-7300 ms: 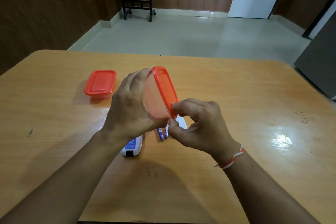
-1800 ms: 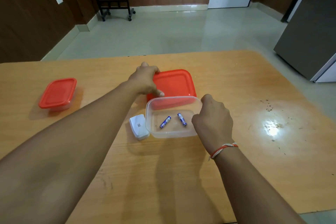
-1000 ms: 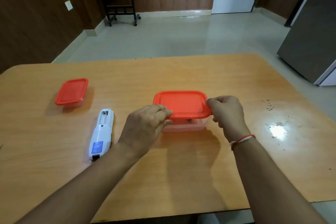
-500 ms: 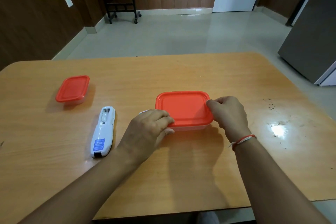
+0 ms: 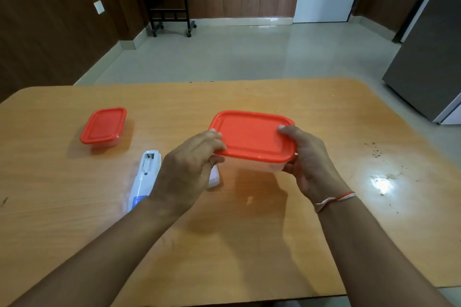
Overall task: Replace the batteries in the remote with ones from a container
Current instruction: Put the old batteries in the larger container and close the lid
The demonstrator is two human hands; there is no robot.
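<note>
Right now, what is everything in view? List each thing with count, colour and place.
large box: 1, clear with orange lid on, held above table centre
small box: 1, clear, orange lid, table left
remote: 1, white, back open, table left of centre
battery cover: 1, white, partly hidden behind left hand
table: 1, light wood
cart: 1, dark, far wall
hands: left hand and right hand grip the large box

A: Bench (image 5: 74, 227): orange wood, glare patch and dark specks at right.
B: Lying on it?
A: Small box (image 5: 103, 128), red lid, far left. White remote (image 5: 144, 177) nearer, back up, battery bay open. Small white cover (image 5: 214, 177) just right of it.
</note>
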